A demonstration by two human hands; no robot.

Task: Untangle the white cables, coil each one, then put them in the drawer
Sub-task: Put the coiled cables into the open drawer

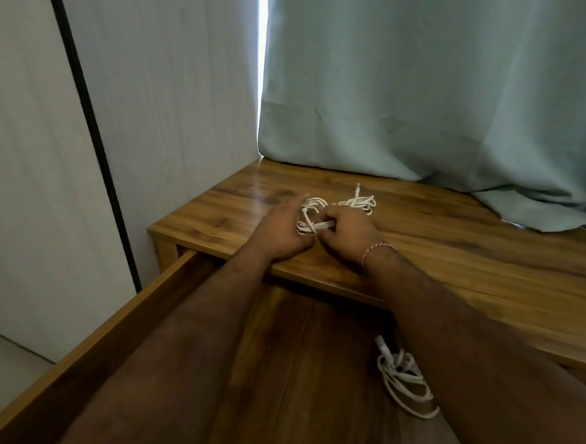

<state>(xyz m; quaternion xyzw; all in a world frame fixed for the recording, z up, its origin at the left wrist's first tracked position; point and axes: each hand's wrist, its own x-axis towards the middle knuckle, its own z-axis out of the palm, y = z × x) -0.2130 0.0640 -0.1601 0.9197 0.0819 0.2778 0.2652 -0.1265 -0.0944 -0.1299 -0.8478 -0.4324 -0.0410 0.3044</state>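
Wooden desktop [457, 246]: both hands [314, 232] grip the white cable bundle [310, 217].

place: home, likely bedroom | cues: wooden cabinet top [457, 246], open drawer [86, 337], green curtain [414, 94]

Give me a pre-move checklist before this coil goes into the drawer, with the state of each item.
1. Drawer pulled open: ok.
2. Coil in hand gripped by both the left hand and the right hand: ok.
3. Its plug end pinched by the right hand, tucked in or not: cannot tell.
4. Coil in hand free of the bundle on the tabletop: cannot tell, they lie close.
5. Room in the drawer beside the coil already inside: ok.
6. All cables stowed: not ok, one bundle lies on the tabletop.
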